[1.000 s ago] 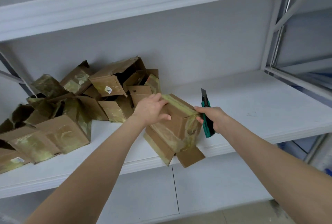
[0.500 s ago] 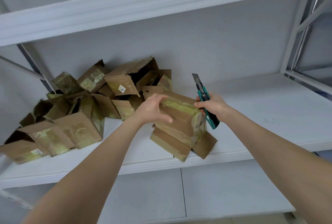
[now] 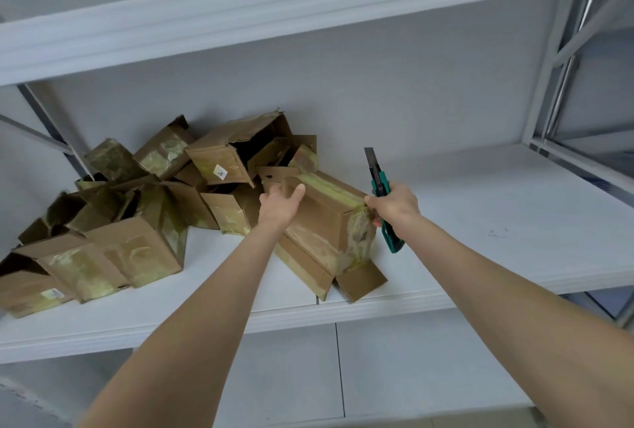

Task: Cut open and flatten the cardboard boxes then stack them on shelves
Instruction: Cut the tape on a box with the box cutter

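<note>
Left hand [image 3: 279, 204] rests flat, fingers loose, on the taped box [image 3: 326, 225] at the shelf [image 3: 480, 222] front; right hand [image 3: 394, 204] grips the green knife [image 3: 384, 194], blade up, touching the box's corner.

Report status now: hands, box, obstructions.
Left hand rests on taped box. Right hand grips utility knife, blade up, off the box. Box tilted on shelf, top seam taped. Pile of boxes close on its left.
</note>
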{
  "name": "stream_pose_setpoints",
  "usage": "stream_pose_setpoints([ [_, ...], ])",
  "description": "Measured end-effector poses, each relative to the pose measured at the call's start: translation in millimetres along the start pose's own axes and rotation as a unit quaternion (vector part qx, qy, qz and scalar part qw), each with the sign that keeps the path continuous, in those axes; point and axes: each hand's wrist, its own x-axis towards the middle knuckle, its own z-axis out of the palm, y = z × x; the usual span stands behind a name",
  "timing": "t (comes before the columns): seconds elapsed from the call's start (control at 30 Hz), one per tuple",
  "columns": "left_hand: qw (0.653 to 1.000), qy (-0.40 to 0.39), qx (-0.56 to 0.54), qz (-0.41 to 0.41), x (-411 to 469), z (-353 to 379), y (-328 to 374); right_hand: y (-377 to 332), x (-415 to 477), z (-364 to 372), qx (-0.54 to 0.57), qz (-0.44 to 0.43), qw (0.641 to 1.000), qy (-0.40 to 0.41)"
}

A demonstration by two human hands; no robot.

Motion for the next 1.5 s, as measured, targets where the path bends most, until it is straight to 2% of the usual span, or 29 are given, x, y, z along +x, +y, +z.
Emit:
stream_pose_setpoints([
  [0.2, 0.999, 0.002, -0.048, 0.007, 26, -6, 5, 7, -2, 3, 0.020, 0.019, 1.000, -0.015],
  [0.4, 0.997, -0.046, -0.058, -0.031, 48, 10, 10, 13, 1, 2, 0.063, 0.023, 0.998, -0.019],
  [0.57, 0.998, 0.050, 0.024, -0.019, 34, 5, 5, 3, 12, -7, 0.019, -0.017, 1.000, -0.013],
  [0.77, 0.992, 0.122, 0.043, 0.013, -3, -23, -11, -20, 16, -2, -0.027, -0.080, 0.995, -0.060],
  [0.83, 0.989, 0.124, 0.072, 0.019, -11, -31, -22, -17, 12, 9, -0.026, -0.083, 0.994, -0.067],
  [0.93, 0.974, 0.087, 0.207, 0.043, -20, -40, -29, -4, 6, 25, -0.033, -0.084, 0.994, -0.064],
  [1.0, 0.931, 0.048, 0.341, 0.122, -22, -39, -20, 0, 2, 30, -0.036, -0.084, 0.994, -0.060],
  [1.07, 0.883, -0.016, 0.425, 0.197, -23, -30, -4, 0, -1, 33, -0.020, -0.085, 0.994, -0.064],
  [1.13, 0.866, -0.077, 0.448, 0.208, -23, -16, 8, 0, -4, 37, -0.014, -0.090, 0.993, -0.072],
  [1.3, 0.886, -0.151, 0.412, 0.150, -7, -5, 2, 8, -8, 34, 0.033, -0.044, 0.989, -0.136],
  [1.43, 0.840, -0.158, 0.492, 0.165, -2, -8, -5, 22, -9, 23, 0.086, 0.004, 0.982, -0.168],
  [1.5, 0.845, -0.182, 0.480, 0.148, 2, -10, -2, 21, -14, 28, 0.139, 0.044, 0.973, -0.178],
])
